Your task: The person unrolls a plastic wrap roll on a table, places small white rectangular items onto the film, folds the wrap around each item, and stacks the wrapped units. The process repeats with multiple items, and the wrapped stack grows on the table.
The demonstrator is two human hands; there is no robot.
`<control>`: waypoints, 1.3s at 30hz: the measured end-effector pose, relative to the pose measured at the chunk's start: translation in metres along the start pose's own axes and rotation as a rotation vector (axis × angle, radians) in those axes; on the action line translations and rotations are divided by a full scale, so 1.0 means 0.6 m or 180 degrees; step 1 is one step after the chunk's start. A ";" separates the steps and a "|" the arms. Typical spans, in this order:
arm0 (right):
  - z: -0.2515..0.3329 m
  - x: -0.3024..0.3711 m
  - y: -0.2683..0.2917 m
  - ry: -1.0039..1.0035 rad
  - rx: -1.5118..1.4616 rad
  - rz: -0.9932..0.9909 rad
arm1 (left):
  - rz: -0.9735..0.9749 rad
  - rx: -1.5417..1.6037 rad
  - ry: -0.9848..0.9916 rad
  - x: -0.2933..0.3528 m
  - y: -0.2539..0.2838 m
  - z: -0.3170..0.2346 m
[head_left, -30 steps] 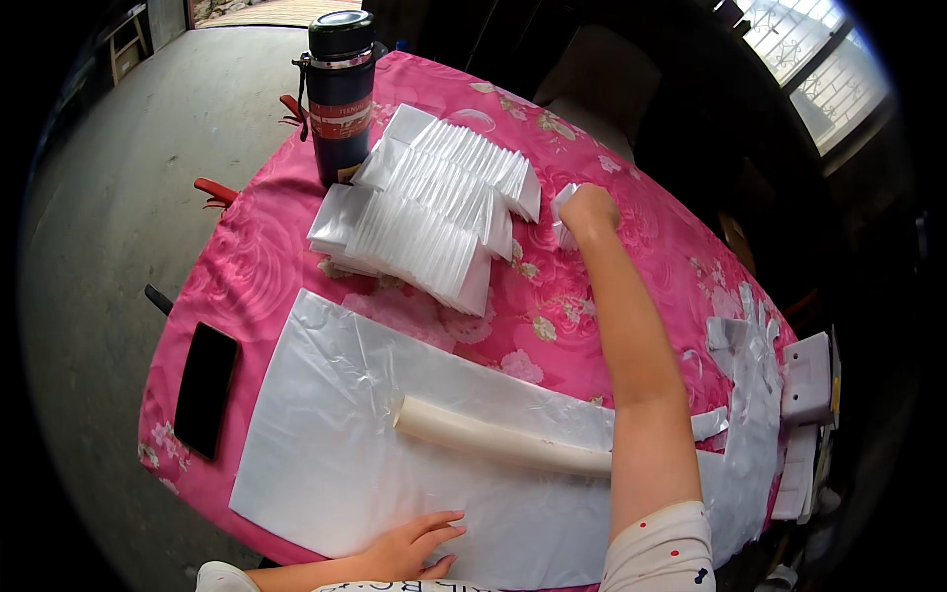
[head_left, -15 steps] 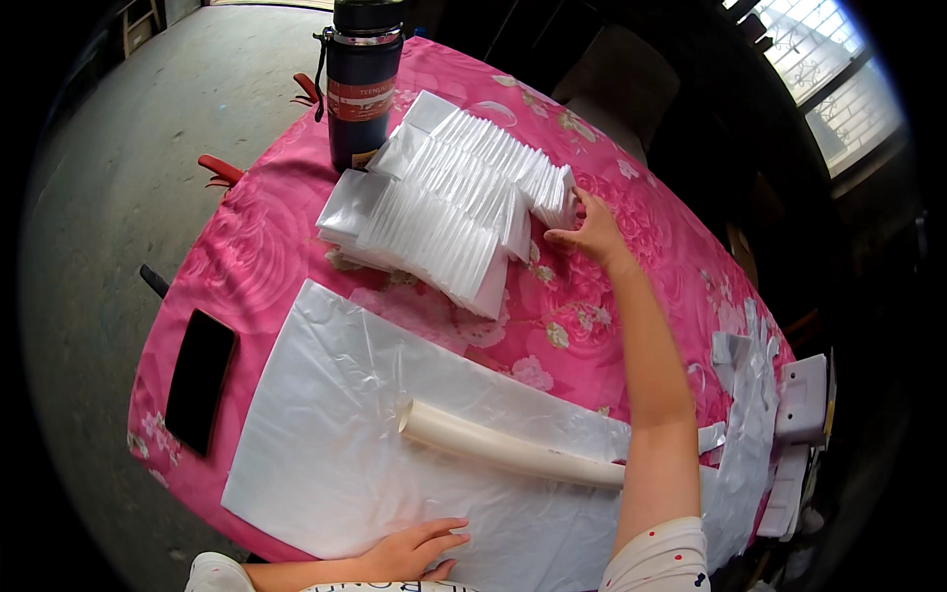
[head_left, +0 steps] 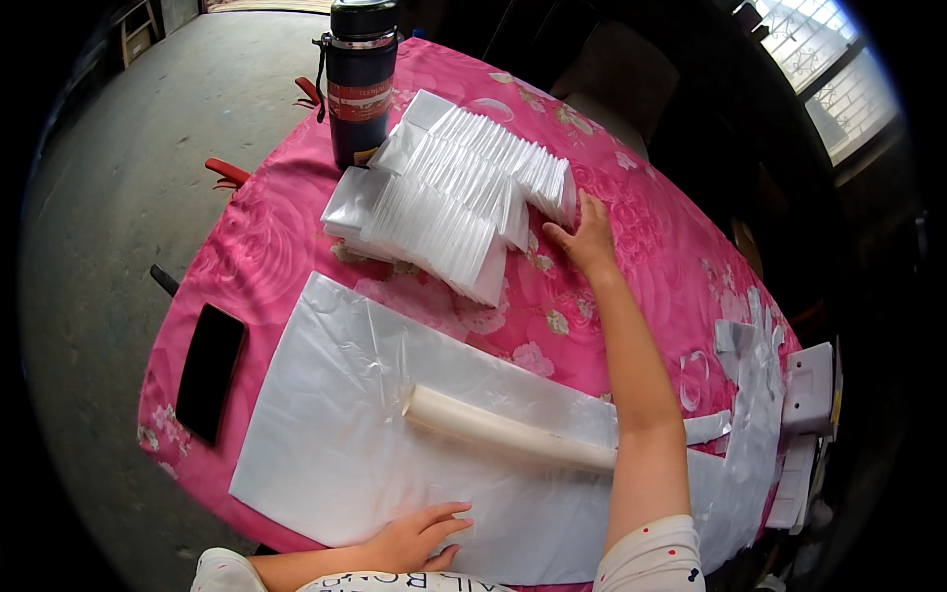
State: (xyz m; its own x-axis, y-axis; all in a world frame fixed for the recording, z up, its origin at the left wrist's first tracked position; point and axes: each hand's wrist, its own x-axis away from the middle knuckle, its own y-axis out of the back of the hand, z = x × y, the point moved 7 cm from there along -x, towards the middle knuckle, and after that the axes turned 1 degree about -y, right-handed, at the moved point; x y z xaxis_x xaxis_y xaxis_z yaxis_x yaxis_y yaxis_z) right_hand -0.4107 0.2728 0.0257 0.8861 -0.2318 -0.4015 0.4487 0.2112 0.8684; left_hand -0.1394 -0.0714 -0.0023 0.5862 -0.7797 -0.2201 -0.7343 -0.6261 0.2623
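Rows of folded clear plastic bags (head_left: pixel 434 212) lie fanned out in overlapping stacks toward the far side of the table. My right hand (head_left: pixel 589 237) is at the right end of the farthest row, thumb and fingers apart, holding nothing; whether the fingertips touch the bags I cannot tell. Across the near part of the table spreads a large sheet of clear plastic film (head_left: pixel 326 395). My left hand (head_left: pixel 419 538) rests on its near edge with fingers spread. A cream-coloured plastic tube (head_left: pixel 503 431) lies on the film, its right end hidden behind my right forearm.
A dark insulated bottle (head_left: pixel 361 94) stands behind the bags. A black phone (head_left: pixel 211 375) lies at the left on the pink flowered tablecloth (head_left: pixel 242 257). Red clamps (head_left: pixel 228 174) grip the left edge. Crumpled film strips (head_left: pixel 755 385) and white plastic holders (head_left: pixel 811 390) are at the right.
My right hand has drawn slightly away from the end of the bag row, its fingers a little more extended. My left hand stays on the film. The whole view has shifted slightly.
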 end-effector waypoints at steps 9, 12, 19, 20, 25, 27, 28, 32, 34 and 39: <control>0.096 0.367 0.162 0.0066 -0.0871 0.1108 | -0.0190 -0.0266 -0.0154 0.002 -0.002 -0.010; 0.067 0.494 0.214 -0.0322 -0.0499 0.1108 | -0.0143 -0.0671 -0.0418 -0.010 -0.007 -0.026; 0.151 0.698 0.273 -0.1130 -0.0896 0.1085 | 0.0772 -0.1472 -0.0423 -0.010 -0.086 -0.045; 0.162 0.712 0.274 -0.1160 -0.1121 0.1138 | 0.0856 -0.1496 -0.0427 -0.020 -0.104 -0.056; 0.155 0.759 0.270 -0.0299 -0.0863 0.1082 | 0.1088 -0.1692 -0.0730 -0.033 -0.189 -0.066; 0.104 0.768 0.279 -0.0201 -0.0145 0.1053 | 0.1164 -0.1813 -0.0877 -0.039 -0.217 -0.058; 0.064 0.775 0.289 -0.0255 -0.0066 0.0932 | 0.1042 -0.1708 -0.0883 -0.041 -0.225 -0.055; -0.116 0.824 0.377 -0.0777 0.0470 0.0381 | 0.1029 -0.1708 -0.0895 -0.039 -0.243 -0.067; -0.201 0.866 0.428 -0.1298 0.0648 0.0098 | 0.1027 -0.1734 -0.0935 -0.032 -0.252 -0.068; -0.331 0.986 0.504 -0.2372 0.1077 -0.0475 | 0.1038 -0.1837 -0.0856 -0.039 -0.279 -0.082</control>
State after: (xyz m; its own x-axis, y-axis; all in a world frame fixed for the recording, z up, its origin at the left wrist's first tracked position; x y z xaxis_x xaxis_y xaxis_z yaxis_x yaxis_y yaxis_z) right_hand 0.2724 0.3879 -0.0068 0.4574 -0.8278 -0.3249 0.3907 -0.1411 0.9096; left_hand -0.0135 0.0509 0.0051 0.2083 -0.9455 -0.2502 -0.5158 -0.3236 0.7932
